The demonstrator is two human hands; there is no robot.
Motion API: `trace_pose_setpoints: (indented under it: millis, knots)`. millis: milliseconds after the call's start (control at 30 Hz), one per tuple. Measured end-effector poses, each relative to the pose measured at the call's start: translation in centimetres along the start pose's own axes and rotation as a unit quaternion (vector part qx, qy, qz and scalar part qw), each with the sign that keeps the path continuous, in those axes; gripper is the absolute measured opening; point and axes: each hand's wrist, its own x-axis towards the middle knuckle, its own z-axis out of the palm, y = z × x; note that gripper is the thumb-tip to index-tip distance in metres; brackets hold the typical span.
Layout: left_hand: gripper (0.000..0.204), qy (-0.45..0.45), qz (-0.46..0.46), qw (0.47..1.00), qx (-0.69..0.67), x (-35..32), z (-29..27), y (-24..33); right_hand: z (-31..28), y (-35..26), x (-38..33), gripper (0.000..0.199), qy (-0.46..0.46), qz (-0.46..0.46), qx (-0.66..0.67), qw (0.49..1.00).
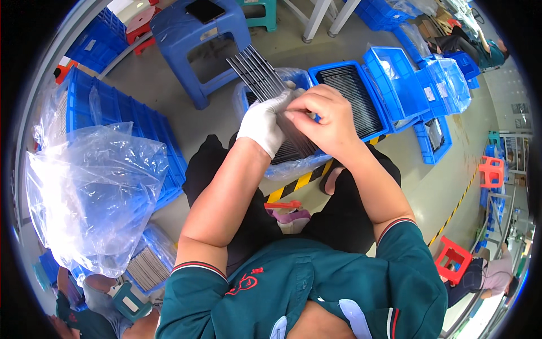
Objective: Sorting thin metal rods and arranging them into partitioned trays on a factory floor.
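A clear plastic bag (93,192) billows at 9 o'clock beside stacked blue crates (121,113). At centre, the white-gloved left hand (264,121) curls its fingers around a stack of thin dark strips (259,76) fanning toward 11 o'clock, while the bare right hand (324,116) pinches the stack's edge. A blue tray (367,96) of strips lies at 2 o'clock.
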Motion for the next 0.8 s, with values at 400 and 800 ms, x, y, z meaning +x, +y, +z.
trace_pose_setpoints:
  millis: [400, 800]
  knots:
    - [0.016, -0.001, -0.009, 1.000, -0.003, 0.3, -0.7, 0.2, 0.0, -0.7, 0.2, 0.009, -0.009, 0.011, 0.017, 1.000]
    - [0.016, -0.037, 0.002, 0.998, 0.044, 2.1, -1.7, -1.2, 0.9, 1.0, -2.1, 0.009, -0.009, 0.020, -0.015, 1.000]
